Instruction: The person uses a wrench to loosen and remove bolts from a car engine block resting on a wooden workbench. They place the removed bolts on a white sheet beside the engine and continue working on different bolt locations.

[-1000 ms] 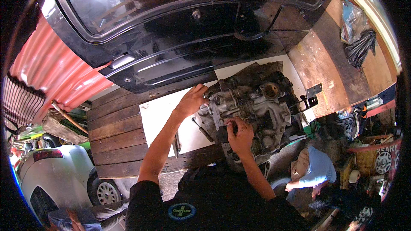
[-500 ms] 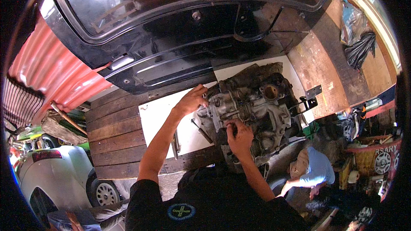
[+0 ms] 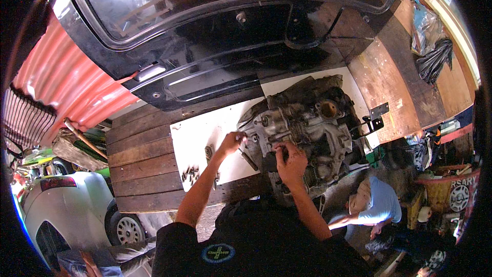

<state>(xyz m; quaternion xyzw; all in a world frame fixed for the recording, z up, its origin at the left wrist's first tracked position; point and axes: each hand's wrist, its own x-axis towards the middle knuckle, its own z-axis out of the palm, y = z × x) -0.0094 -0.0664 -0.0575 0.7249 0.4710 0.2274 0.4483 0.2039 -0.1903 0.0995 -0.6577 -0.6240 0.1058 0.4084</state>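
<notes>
A greasy metal engine (image 3: 328,141) lies on a white board (image 3: 197,128) on the wooden bench. On its left side sits a pale flat metal plate (image 3: 263,138). My left hand (image 3: 232,142) is closed, its fingertips together just left of that plate; whatever they hold is too small to make out. My right hand (image 3: 291,166) rests against the near side of the engine, thumb and fingers pinched by the plate's lower end, and their contents are hidden. A dark rod-shaped tool (image 3: 249,160) lies on the board between my hands.
Several small metal parts (image 3: 190,176) stand on the board near my left forearm. Behind the bench rises a black vehicle panel (image 3: 215,66). A wooden panel with a black bracket (image 3: 379,109) stands at the right. Another person in a blue shirt (image 3: 382,200) bends down at the lower right.
My left hand has come off the engine's far left edge, moving toward me and down beside the plate. The small metal parts show from behind my left arm. My right hand stays nearly in place.
</notes>
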